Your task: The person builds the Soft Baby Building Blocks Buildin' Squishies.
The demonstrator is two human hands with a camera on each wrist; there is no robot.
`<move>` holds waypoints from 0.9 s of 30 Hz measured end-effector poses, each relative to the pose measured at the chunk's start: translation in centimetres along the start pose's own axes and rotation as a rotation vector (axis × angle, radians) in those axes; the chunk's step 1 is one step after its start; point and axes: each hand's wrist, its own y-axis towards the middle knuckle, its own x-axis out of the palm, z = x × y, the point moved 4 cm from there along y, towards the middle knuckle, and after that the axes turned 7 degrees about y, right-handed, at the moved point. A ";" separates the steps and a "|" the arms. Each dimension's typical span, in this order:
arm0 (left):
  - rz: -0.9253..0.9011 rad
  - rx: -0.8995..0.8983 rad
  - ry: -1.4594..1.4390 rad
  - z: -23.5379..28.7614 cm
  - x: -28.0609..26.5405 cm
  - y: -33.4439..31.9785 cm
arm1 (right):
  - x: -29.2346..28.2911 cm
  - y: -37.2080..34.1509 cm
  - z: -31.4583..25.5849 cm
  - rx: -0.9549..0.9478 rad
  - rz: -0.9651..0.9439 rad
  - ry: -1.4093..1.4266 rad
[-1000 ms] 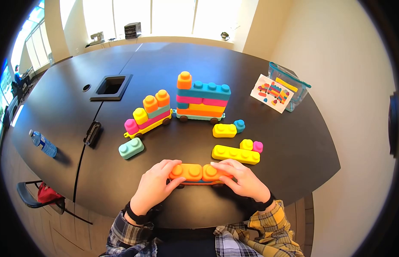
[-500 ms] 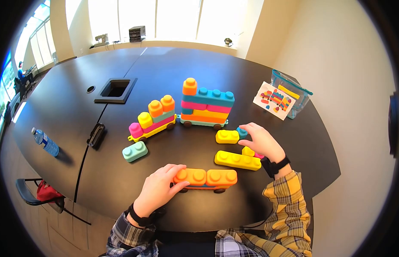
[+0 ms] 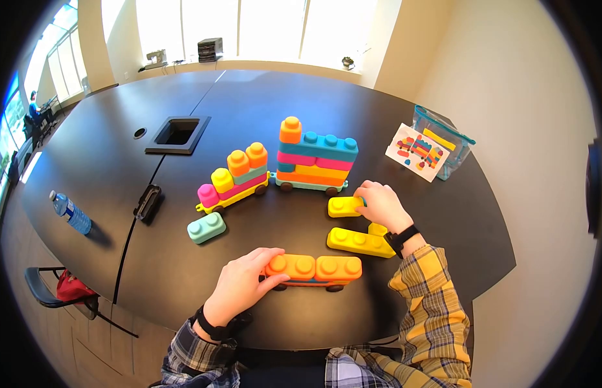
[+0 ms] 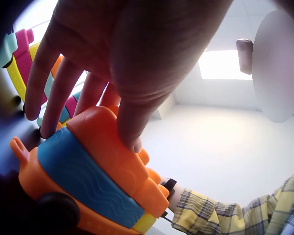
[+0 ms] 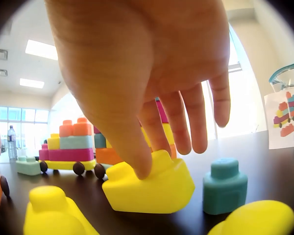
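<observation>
My left hand (image 3: 241,288) grips the left end of a small toy train wagon, thumb in front and fingers behind. Two orange blocks (image 3: 338,266) top the wagon, over a blue block (image 4: 83,166) on an orange wheeled base (image 4: 44,174). Farther out on the right, my right hand (image 3: 385,208) pinches a yellow two-stud block (image 5: 152,188) between thumb and forefinger; it sits tilted just over the table. A small teal block (image 5: 225,188) stands beside it, covered by the hand in the head view. Nearer me lie a long yellow block (image 3: 356,241) and a small yellow block (image 3: 378,229).
Two coupled wagons, one yellow-based (image 3: 239,196) and one taller (image 3: 317,161), stand mid-table. A mint block (image 3: 206,227) lies left. A picture card (image 3: 417,152) leans on a clear bag (image 3: 457,158). A water bottle (image 3: 71,213) and a table opening (image 3: 178,134) are farther left.
My right hand has let go of the orange wagon, reached out to the right and taken hold of the yellow two-stud block. The left hand keeps its grip on the wagon.
</observation>
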 end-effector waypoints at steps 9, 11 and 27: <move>0.005 -0.038 -0.023 -0.7 0.2 -0.4 | -4.8 -5.2 -9.2 0.024 0.214 0.977; 0.042 -0.034 -0.082 -0.6 -0.4 -0.4 | -4.4 -6.5 -11.3 -0.073 0.211 1.047; 0.132 0.133 -0.264 -0.1 -2.0 -0.4 | -2.4 -7.4 -15.6 -0.095 -0.040 0.981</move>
